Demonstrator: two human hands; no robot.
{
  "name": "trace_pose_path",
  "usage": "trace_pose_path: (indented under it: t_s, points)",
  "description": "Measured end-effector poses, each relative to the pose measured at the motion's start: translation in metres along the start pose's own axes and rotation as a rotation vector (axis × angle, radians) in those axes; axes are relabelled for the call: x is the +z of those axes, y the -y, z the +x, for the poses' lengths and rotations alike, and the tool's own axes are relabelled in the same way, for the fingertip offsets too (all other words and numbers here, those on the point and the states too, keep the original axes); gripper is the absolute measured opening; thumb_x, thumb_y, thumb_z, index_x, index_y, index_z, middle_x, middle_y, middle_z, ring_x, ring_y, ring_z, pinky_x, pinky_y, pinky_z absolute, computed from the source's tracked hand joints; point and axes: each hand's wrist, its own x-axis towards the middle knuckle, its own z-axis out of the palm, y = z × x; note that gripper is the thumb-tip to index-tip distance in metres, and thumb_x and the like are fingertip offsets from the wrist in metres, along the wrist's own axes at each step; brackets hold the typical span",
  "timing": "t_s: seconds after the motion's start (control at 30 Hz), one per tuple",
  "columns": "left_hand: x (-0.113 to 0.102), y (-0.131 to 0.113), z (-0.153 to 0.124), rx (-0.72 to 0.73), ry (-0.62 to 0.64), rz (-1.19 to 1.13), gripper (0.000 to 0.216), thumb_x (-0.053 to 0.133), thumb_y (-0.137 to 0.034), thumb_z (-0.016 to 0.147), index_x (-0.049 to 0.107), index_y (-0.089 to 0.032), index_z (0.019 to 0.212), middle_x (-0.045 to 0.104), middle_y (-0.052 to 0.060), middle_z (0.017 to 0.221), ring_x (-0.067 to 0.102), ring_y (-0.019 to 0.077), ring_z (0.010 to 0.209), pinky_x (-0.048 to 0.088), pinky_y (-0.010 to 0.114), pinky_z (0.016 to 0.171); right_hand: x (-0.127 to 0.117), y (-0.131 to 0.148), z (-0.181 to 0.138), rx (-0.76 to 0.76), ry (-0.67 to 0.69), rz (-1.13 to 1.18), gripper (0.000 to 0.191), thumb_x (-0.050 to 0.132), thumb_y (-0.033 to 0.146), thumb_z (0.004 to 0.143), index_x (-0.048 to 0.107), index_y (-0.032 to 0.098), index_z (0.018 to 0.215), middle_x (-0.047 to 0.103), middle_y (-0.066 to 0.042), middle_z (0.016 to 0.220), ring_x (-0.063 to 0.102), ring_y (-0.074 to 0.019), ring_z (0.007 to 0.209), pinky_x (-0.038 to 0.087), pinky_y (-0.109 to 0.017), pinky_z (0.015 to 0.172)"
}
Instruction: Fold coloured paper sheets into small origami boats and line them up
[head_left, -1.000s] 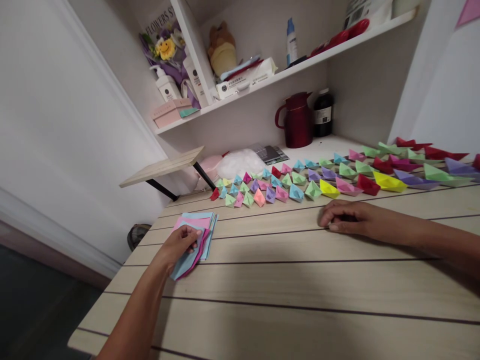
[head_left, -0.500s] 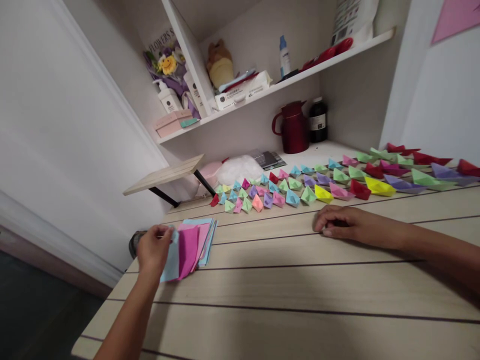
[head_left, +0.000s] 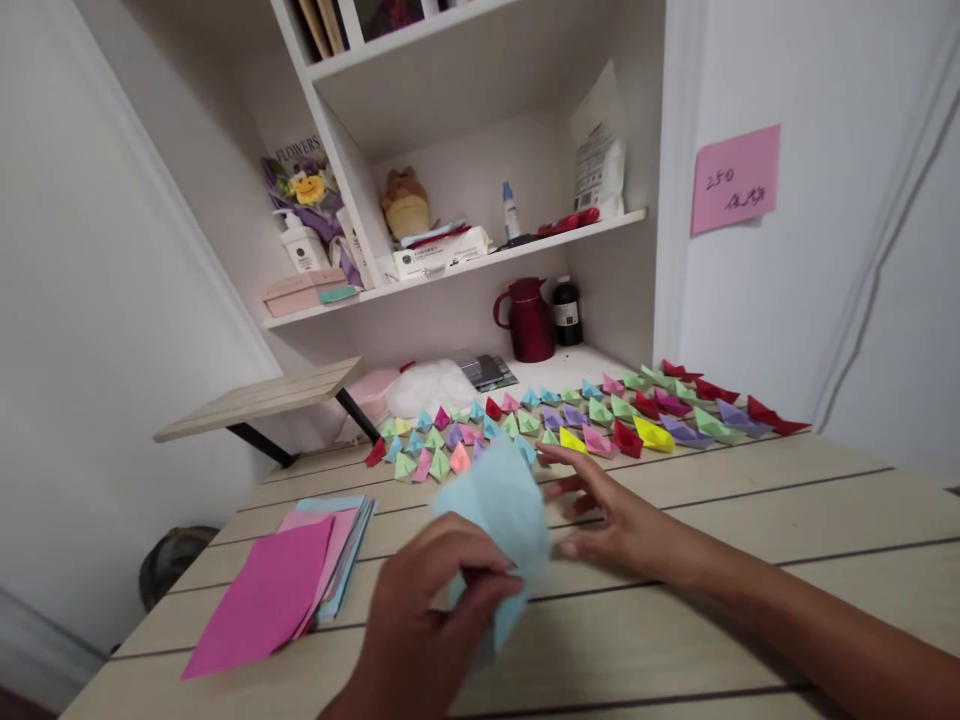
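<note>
My left hand (head_left: 420, 610) is closed on a light blue paper sheet (head_left: 502, 510) and holds it up over the middle of the wooden table (head_left: 675, 620). Just right of the sheet is my right hand (head_left: 607, 515), fingers spread and reaching toward the sheet's edge, with nothing in it. A stack of coloured paper sheets (head_left: 289, 580), pink on top, lies at the table's left. Rows of small folded paper boats (head_left: 570, 425) in several colours line the table's far side.
A dark red jug (head_left: 527, 320) and a dark bottle (head_left: 567, 311) stand in the niche behind the boats. Shelves above hold bottles, a box and a plush toy. A small wooden stand (head_left: 262, 400) juts out at left. A pink note (head_left: 735, 180) sticks on the wall.
My left hand has lifted one light blue sheet off the stack and carried it right to the middle. My right hand has risen off the table and opened. The camera has tilted up.
</note>
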Motion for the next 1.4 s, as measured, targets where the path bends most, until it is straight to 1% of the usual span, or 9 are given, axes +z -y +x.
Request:
trace_pose_path:
  t_s: [0.13,0.23,0.3,0.37,0.5,0.67,0.77,1.07,1.4]
  points:
    - [0.029,0.01,0.008,-0.222,0.23,-0.362,0.009,0.075,-0.022,0.069,0.068,-0.02,0.065,0.062,0.001,0.066,0.055,0.0126,0.063,0.044,0.024,0.061,-0.007,-0.001,0.001,0.031,0.012,0.073,0.109,0.077,0.032,0.069,0.004,0.032,0.15,0.036,-0.015,0.139,0.047,-0.0275,0.121,0.044,-0.044,0.096]
    - [0.034,0.024,0.005,-0.386,0.403,-0.434,0.009,0.075,-0.019,0.066,0.066,-0.018,0.063,0.062,-0.001,0.066,0.056,0.0124,0.066,0.044,0.023,0.065,-0.012,0.001,0.002,-0.055,0.057,0.063,0.067,0.071,0.034,0.077,0.041,0.032,0.137,0.035,-0.012,0.142,0.044,-0.0269,0.127,0.038,-0.044,0.102]
    - [0.031,0.037,-0.002,-0.423,0.533,-0.39,0.005,0.071,-0.023,0.07,0.068,-0.019,0.068,0.065,0.001,0.072,0.06,0.0145,0.071,0.045,0.023,0.067,-0.013,0.003,0.002,-0.068,0.208,0.09,0.028,0.068,0.036,0.08,0.065,0.024,0.106,0.048,-0.011,0.132,0.052,-0.0258,0.119,0.041,-0.041,0.099]
    - [0.027,0.056,-0.008,-0.357,0.588,-0.236,0.015,0.063,-0.032,0.079,0.07,-0.021,0.087,0.069,0.003,0.082,0.062,0.0175,0.077,0.047,0.026,0.068,-0.009,0.005,0.002,-0.057,0.374,0.112,0.018,0.068,0.036,0.08,0.069,0.018,0.084,0.06,-0.011,0.114,0.059,-0.0241,0.107,0.046,-0.037,0.091]
    - [0.019,0.106,-0.013,-0.139,0.318,0.403,0.022,0.052,-0.033,0.087,0.07,-0.023,0.081,0.071,0.007,0.083,0.063,0.023,0.084,0.045,0.035,0.082,0.001,0.007,0.003,-0.055,0.483,0.065,0.018,0.069,0.035,0.078,0.07,0.017,0.082,0.063,-0.01,0.105,0.062,-0.0225,0.099,0.047,-0.033,0.085]
    - [0.01,0.14,-0.01,-0.448,-0.16,0.605,0.034,0.036,-0.026,0.092,0.058,-0.022,0.118,0.067,0.01,0.112,0.063,0.0244,0.101,0.046,0.036,0.084,0.005,0.011,0.005,-0.057,0.473,0.004,0.021,0.061,0.039,0.085,0.069,0.019,0.082,0.065,-0.009,0.103,0.062,-0.0216,0.098,0.047,-0.035,0.087]
    - [0.008,0.142,-0.009,-0.602,-0.144,0.629,0.04,0.038,-0.019,0.089,0.05,-0.019,0.127,0.065,0.011,0.115,0.062,0.0236,0.103,0.045,0.034,0.084,0.005,0.011,0.005,-0.072,0.461,-0.028,0.018,0.061,0.037,0.086,0.069,0.021,0.084,0.065,-0.007,0.104,0.061,-0.0214,0.099,0.046,-0.035,0.088]
    - [0.006,0.148,0.003,-0.609,-0.047,0.882,0.058,0.036,-0.013,0.088,0.029,-0.021,0.146,0.061,0.011,0.11,0.064,0.0216,0.09,0.043,0.028,0.073,0.007,0.011,0.003,-0.097,0.444,-0.114,0.016,0.061,0.035,0.086,0.071,0.023,0.088,0.065,-0.007,0.105,0.06,-0.0215,0.1,0.043,-0.037,0.093]
    - [0.008,0.156,0.007,-0.624,0.116,1.083,0.064,0.037,-0.008,0.085,0.032,-0.03,0.145,0.058,0.009,0.105,0.062,0.0169,0.072,0.038,0.026,0.058,0.006,0.009,0.002,-0.08,0.444,-0.124,0.015,0.059,0.034,0.087,0.071,0.025,0.09,0.064,-0.006,0.106,0.06,-0.0208,0.101,0.042,-0.037,0.094]
